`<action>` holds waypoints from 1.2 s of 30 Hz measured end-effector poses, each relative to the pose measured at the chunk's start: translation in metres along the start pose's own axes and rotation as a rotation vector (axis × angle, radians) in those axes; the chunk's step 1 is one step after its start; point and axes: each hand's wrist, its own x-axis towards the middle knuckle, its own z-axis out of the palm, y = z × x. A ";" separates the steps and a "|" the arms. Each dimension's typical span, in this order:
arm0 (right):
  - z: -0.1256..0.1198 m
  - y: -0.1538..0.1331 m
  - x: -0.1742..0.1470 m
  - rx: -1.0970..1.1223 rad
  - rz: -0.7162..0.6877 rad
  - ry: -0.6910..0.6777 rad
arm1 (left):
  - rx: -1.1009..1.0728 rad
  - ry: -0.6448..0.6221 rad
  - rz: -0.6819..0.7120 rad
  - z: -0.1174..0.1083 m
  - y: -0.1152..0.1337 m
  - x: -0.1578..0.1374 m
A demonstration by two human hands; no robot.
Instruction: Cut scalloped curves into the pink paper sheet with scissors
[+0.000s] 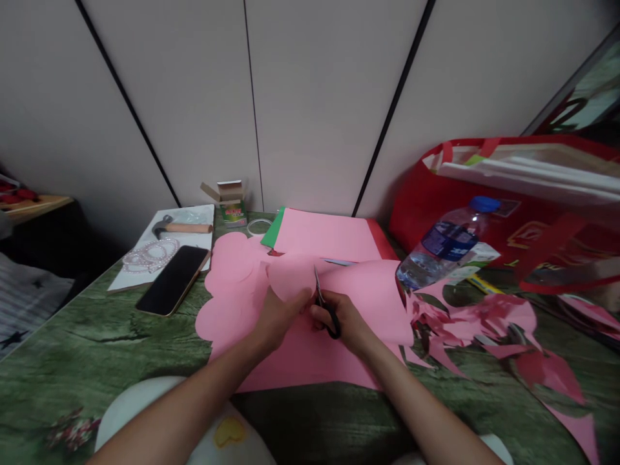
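My right hand (pixel 339 314) is closed around a pair of scissors (pixel 333 321) with dark handles, the blades pointing up and away from me. Between those blades runs the edge of a pink paper sheet (pixel 368 300), which curls up on the right. My left hand (pixel 283 314) grips the same sheet just left of the scissors, by a rounded part of it. Under both hands lies more pink paper (pixel 290 371). To the left, several pink pieces with rounded edges (pixel 225 307) overlap on the table.
Pink scraps (pixel 465 323) litter the right side, beside a tilted water bottle (pixel 440 245) and a red bag (pixel 421 194). On the left are a phone (pixel 173 281), a hammer (pixel 184 226) and beaded strings (pixel 150 255). Behind stand a small box (pixel 233 210) and coloured sheets (pixel 329 232).
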 end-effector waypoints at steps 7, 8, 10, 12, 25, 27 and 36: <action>-0.002 -0.003 -0.001 -0.025 0.015 0.009 | -0.001 -0.014 0.023 -0.002 0.000 0.001; -0.002 -0.004 -0.002 -0.027 0.016 0.010 | 0.004 -0.017 0.025 -0.003 -0.001 0.002; -0.002 -0.005 -0.002 -0.030 0.018 0.010 | 0.026 -0.014 0.029 -0.004 -0.001 0.002; -0.003 -0.007 -0.002 -0.032 0.021 0.008 | 0.050 -0.003 0.030 -0.005 -0.001 0.003; -0.008 -0.017 -0.002 -0.085 -0.032 -0.030 | 0.041 -0.024 -0.006 -0.005 -0.002 0.001; -0.009 -0.016 -0.002 -0.069 -0.036 -0.055 | 0.030 -0.028 -0.010 -0.004 -0.002 0.001; -0.009 -0.017 -0.004 -0.079 -0.019 -0.066 | -0.023 -0.049 -0.004 -0.003 -0.003 0.000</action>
